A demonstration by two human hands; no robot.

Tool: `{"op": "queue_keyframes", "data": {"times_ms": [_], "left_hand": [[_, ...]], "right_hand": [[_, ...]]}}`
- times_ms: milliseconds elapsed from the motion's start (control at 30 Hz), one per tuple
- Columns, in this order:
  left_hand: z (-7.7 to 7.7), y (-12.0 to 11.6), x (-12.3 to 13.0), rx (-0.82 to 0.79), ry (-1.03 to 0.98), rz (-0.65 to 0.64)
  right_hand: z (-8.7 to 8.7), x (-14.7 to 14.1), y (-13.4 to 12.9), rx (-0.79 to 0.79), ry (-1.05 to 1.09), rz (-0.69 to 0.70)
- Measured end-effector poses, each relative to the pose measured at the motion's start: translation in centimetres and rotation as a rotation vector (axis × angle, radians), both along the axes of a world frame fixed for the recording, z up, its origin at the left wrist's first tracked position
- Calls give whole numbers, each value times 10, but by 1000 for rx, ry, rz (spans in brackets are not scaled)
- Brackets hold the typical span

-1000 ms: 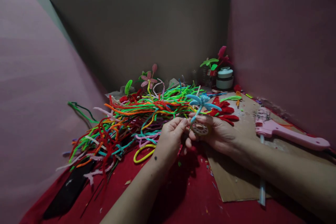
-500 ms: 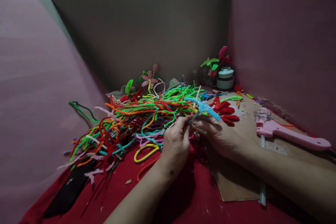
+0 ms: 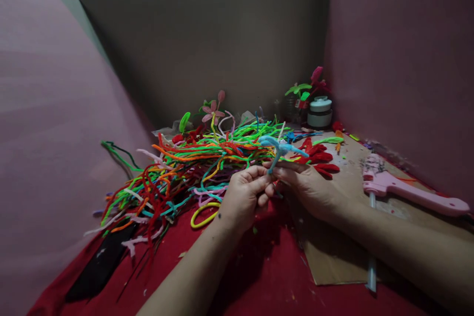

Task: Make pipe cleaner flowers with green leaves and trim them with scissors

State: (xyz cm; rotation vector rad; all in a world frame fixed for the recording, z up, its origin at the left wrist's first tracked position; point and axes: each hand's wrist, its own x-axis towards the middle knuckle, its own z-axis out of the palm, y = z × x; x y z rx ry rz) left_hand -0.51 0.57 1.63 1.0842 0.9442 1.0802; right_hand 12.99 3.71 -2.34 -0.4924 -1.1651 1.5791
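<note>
A light blue fuzzy wire piece [image 3: 280, 149], with several arms spreading from a short stem, stands up between my hands. My left hand [image 3: 246, 195] is closed, its thumb and fingers pinching the lower end of the stem. My right hand [image 3: 309, 187] is closed on the same stem from the right, fingertips touching those of my left hand. Just behind lies a large heap of coloured fuzzy wires [image 3: 207, 150], green, orange, red and other colours. Red fuzzy petals [image 3: 320, 158] rest right of the blue piece.
A pink glue gun [image 3: 418, 197] lies on a cardboard sheet [image 3: 333, 261] at the right. Yellow-handled scissors [image 3: 196, 219] are partly under my left hand. A black flat object [image 3: 99, 264] is front left; a lidded jar [image 3: 320, 112] and fuzzy flowers [image 3: 212, 112] stand behind.
My left hand has turned and shifted slightly left, its fingers now showing below the stem. The blue piece has turned a little. The orange scissor handle is now hidden by my left arm.
</note>
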Motion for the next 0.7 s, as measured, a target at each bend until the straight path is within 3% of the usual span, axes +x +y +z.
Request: {"op": "queue_keyframes", "data": {"times_ms": [233,367,500,633,700], "left_hand": [[-1,5,-9,-42,-128,-206],[-1,7,-11,-48,-72,-261],[-5,3,-3,137,306,-81],[-19,-2,4,649,911,250],[-25,-4,4,819,1096,292]], "right_hand": [[-1,3,0,-12,-23,66],[3,2,-2,8,-4,108],[1,0,-3,-21,39,61],[-1,0,-5,-38,76,-21],[-2,-1,-5,-28,49,-61]]}}
